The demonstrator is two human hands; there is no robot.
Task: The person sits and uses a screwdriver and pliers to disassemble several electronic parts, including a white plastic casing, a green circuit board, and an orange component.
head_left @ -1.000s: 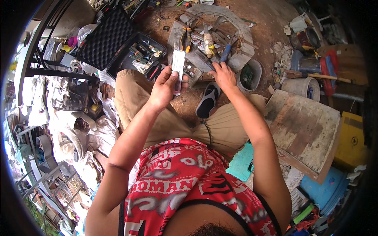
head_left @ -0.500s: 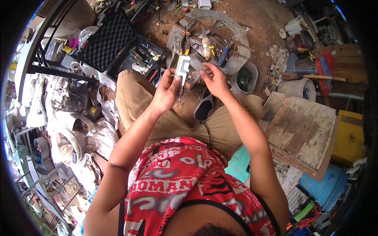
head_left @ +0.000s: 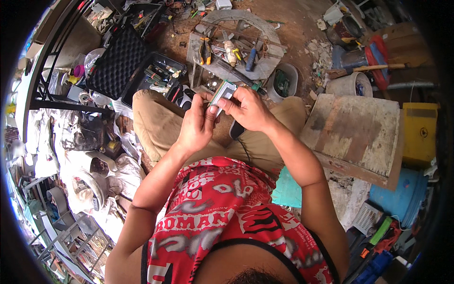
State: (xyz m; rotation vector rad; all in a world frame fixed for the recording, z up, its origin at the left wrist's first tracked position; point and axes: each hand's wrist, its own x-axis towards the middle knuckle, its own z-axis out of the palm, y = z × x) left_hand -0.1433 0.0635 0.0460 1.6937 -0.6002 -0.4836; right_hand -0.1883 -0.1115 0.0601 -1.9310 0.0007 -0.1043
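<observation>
One red printed tank top (head_left: 208, 208), worn by me. One pair of tan trousers (head_left: 153, 125), knees spread. My left hand (head_left: 197, 124) and right hand (head_left: 249, 110), together, both clamped on one flat white-and-grey piece (head_left: 226, 90), green along one edge: the left pinches its lower end, the right its upper right side. Position of piece: raised before me, tilted, above the gap between my knees; underside hidden. Hazards, by my judgement: opposed pressure from the thumbs could bend or crack it, should it be brittle; a loosened pinch could drop it to the littered floor (head_left: 302, 28). Beyond: one low grey platform (head_left: 267, 72), bearing orange-and-black pliers (head_left: 204, 52), one blue-handled tool (head_left: 251, 60) and one dark bar (head_left: 231, 70), laid slantwise, its near end close past my right hand; a careless sweep there could knock it loose. Beside the platform, right: one pale bin (head_left: 294, 79), holding green pieces (head_left: 282, 85). Left: one open black case (head_left: 114, 66), foam-lined lid, small parts (head_left: 161, 73) jumbled inside; anything fallen among them could be hard to pick out.
</observation>
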